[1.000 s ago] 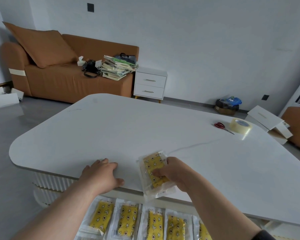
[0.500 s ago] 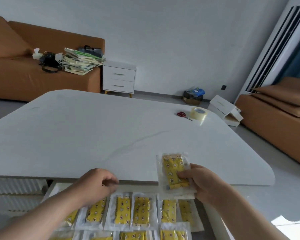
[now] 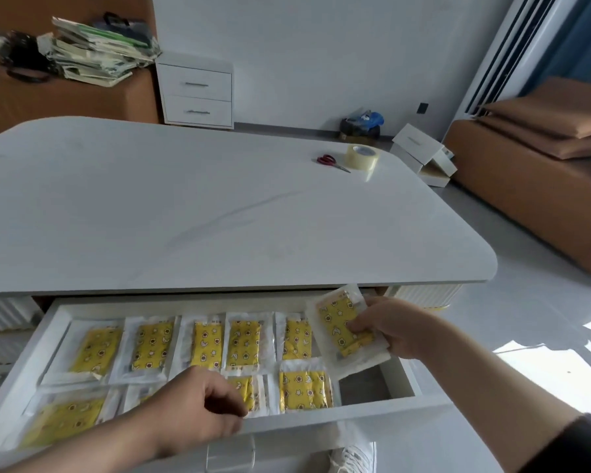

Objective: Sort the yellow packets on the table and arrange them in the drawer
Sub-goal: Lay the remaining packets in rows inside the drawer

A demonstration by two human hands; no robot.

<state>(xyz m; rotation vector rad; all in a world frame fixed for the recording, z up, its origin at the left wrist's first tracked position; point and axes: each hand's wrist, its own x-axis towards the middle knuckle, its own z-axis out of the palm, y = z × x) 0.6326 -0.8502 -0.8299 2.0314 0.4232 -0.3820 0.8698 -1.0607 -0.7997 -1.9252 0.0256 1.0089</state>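
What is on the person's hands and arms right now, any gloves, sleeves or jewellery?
Both the left hand and right hand are bare: no gloves, rings or watch visible. The left forearm is uncovered as far as the frame shows. The right arm has a dark sleeve near the elbow.

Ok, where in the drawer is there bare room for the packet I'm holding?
Bare patch: the right end of the drawer, grey floor between the rightmost front-row packet and the right wall, below the held packet in the right hand. Crowded: the back row lies edge to edge, and the left hand covers the front row's middle.
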